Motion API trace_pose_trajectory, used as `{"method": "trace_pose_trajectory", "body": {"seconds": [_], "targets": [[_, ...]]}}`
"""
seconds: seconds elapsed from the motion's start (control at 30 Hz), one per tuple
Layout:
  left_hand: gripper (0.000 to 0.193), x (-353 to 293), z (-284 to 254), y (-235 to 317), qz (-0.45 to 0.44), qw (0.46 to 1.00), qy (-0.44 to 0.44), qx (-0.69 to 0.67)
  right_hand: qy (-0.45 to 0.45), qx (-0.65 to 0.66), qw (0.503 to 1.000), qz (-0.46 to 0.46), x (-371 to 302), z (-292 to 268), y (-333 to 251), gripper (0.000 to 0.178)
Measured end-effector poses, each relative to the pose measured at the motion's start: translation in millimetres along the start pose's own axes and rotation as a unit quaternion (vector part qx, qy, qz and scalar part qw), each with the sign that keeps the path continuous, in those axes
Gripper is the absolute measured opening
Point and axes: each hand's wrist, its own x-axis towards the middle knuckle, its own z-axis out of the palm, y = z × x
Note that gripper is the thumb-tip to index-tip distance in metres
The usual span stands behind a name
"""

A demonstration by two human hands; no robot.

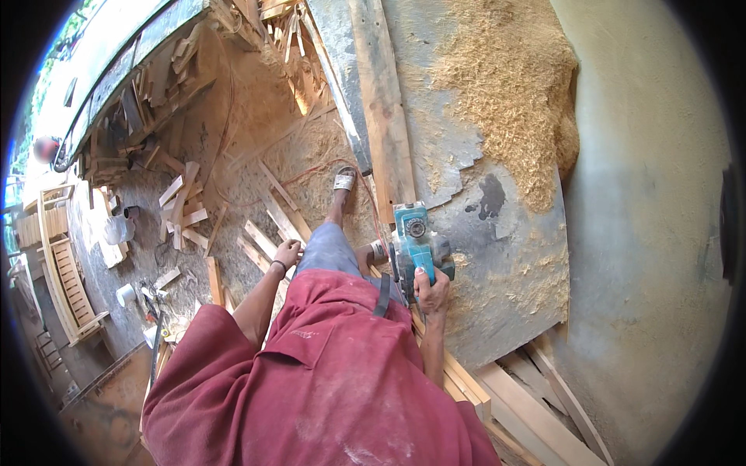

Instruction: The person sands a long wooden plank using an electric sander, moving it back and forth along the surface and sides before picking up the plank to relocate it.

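Note:
My right hand (432, 293) grips the rear handle of a teal electric planer (416, 242), which sits at the near end of a long wooden plank (382, 101) lying on a grey workbench top (497, 233). My left hand (288, 252) hangs free beside my left thigh with its fingers loosely curled, holding nothing. A band circles that wrist. I wear a dusty red shirt and grey shorts, and a sandalled foot (344, 180) stands on the shaving-covered floor.
A heap of wood shavings (517, 93) covers the bench's far right, against a plaster wall (653, 194). Offcuts (183, 203) litter the floor at left. Planks (528, 404) are stacked under the bench's near edge. A red cable (311, 175) loops across the floor. A slatted bench (66, 279) stands far left.

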Motion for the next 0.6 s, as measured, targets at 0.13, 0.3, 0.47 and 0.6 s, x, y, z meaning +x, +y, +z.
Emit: {"method": "trace_pose_trajectory", "body": {"seconds": [0.13, 0.3, 0.47, 0.6], "targets": [[0.033, 2, 2, 11, 0.05, 0.998, 0.001, 0.024, -0.006, -0.025, 1.0, 0.014, 8, 2, 16, 0.044], [0.031, 0, 2, 12, 0.017, 0.999, 0.032, 0.039, -0.021, -0.021, 0.999, 0.033, 17, 2, 7, 0.043], [0.033, 25, 0, -22, 0.083, 0.988, 0.035, 0.124, -0.03, -0.018, 0.998, 0.061, 30, 4, -10, 0.043], [0.035, 34, 6, -13, 0.061, 0.993, 0.033, 0.099, -0.011, -0.005, 0.999, 0.043, 40, 15, -14, 0.045]]}}
